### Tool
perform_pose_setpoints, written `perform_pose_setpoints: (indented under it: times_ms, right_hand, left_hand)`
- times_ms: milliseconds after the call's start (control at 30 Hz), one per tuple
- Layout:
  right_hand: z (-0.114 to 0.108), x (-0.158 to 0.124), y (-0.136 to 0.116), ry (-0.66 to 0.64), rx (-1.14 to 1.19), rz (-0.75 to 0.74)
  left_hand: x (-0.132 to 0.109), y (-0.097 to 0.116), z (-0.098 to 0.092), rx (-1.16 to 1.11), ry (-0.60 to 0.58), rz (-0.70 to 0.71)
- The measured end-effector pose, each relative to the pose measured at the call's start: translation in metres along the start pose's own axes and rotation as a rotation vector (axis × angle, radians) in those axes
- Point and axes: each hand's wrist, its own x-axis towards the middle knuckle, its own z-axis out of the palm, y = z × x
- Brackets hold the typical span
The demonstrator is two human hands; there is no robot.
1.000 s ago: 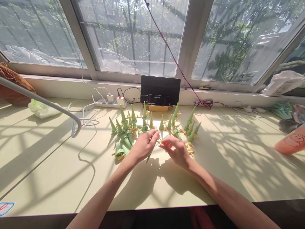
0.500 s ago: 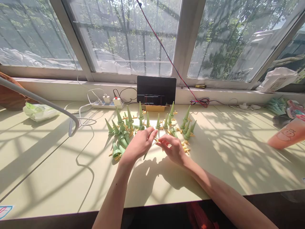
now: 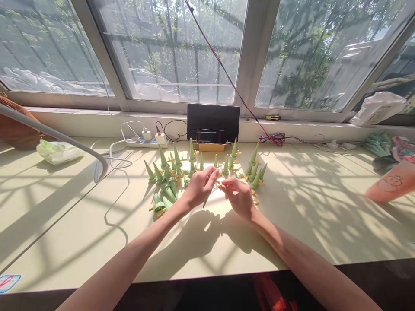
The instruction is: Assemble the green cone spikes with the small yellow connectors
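My left hand (image 3: pixel 200 188) is closed round a green cone whose tip (image 3: pixel 205 203) pokes out below the palm. My right hand (image 3: pixel 239 195) pinches a small yellow piece (image 3: pixel 220 183) close to the left fingertips. Both hands sit over the cream table (image 3: pixel 81 220), just in front of a cluster of several upright green cones (image 3: pixel 191 162) with small yellow pieces. More green cones (image 3: pixel 163 196) lie tipped over just left of my left hand. Yellow pieces (image 3: pixel 256 201) are scattered to the right of my right hand.
A dark tablet (image 3: pixel 213 123) stands against the window ledge behind the cones. A power strip (image 3: pixel 147 137) with white cables lies back left, next to a grey curved tube (image 3: pixel 61 140) and a plastic bag (image 3: pixel 56 151). An orange cup (image 3: pixel 389 185) lies at the right.
Both hands have moved slightly away from me toward the standing cones, staying together. The view has shifted a little.
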Motion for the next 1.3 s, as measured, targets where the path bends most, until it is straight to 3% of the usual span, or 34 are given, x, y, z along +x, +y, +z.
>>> perform_pose_setpoints:
  times_ms: [200, 400, 567, 833, 1000, 1300]
  right_hand:
    - [0.004, -0.003, -0.004, -0.091, 0.048, 0.006]
    - [0.006, -0.009, -0.012, -0.111, 0.11, 0.091]
    - [0.008, -0.012, -0.016, -0.108, 0.103, 0.1]
    - [0.008, -0.007, -0.019, -0.264, 0.444, 0.477]
    - [0.007, -0.004, -0.023, -0.238, 0.467, 0.46]
    - [0.007, -0.005, -0.017, -0.165, 0.353, 0.381]
  left_hand:
    - [-0.022, -0.013, 0.004, -0.067, 0.078, -0.075]
    - [-0.034, -0.013, 0.006, -0.008, 0.189, 0.039]
    - [-0.041, -0.017, 0.011, 0.085, 0.185, 0.065]
    - [-0.04, -0.024, 0.008, 0.14, 0.157, 0.229]
    - [-0.037, -0.021, 0.003, 0.157, 0.134, 0.23]
    - [-0.036, -0.022, 0.004, 0.179, 0.118, 0.106]
